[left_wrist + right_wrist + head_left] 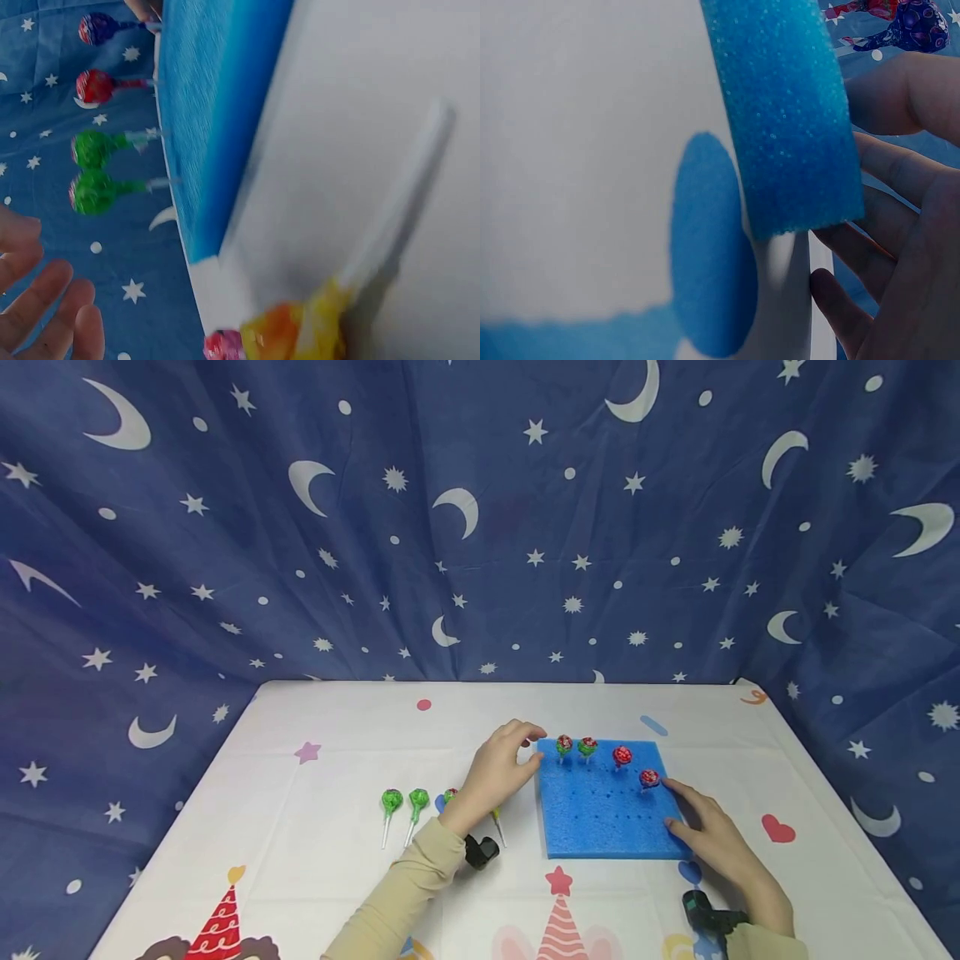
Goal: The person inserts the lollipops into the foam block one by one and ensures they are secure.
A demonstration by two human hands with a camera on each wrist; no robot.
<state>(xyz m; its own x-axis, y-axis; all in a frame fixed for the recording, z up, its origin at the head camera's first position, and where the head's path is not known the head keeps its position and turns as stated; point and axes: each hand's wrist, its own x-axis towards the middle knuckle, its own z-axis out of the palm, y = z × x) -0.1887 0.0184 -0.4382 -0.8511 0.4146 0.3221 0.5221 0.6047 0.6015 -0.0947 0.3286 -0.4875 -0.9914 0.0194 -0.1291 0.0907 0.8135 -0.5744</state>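
Observation:
A blue foam board point(600, 839) with small holes lies on the table. Several lollipops stand upright in it: two green ones, whose green wrappers point(94, 191) show in the left wrist view, a red lollipop point(622, 756) and a dark purple-blue lollipop point(97, 28). Beside the board's back left corner is my left hand point(495, 768), fingers loosely bent, holding nothing I can see. My right hand point(716, 839) rests against the board's right edge, thumb and fingers spread along it; in the right wrist view its fingers point(892, 169) lie by the foam's side.
Left of the board, a green lollipop point(392, 802) and another green lollipop point(418, 800) lie on the white patterned tablecloth point(337, 860). My left forearm partly covers more lollipops, one with a yellow wrapper point(292, 330). A starry blue curtain point(480, 568) hangs behind.

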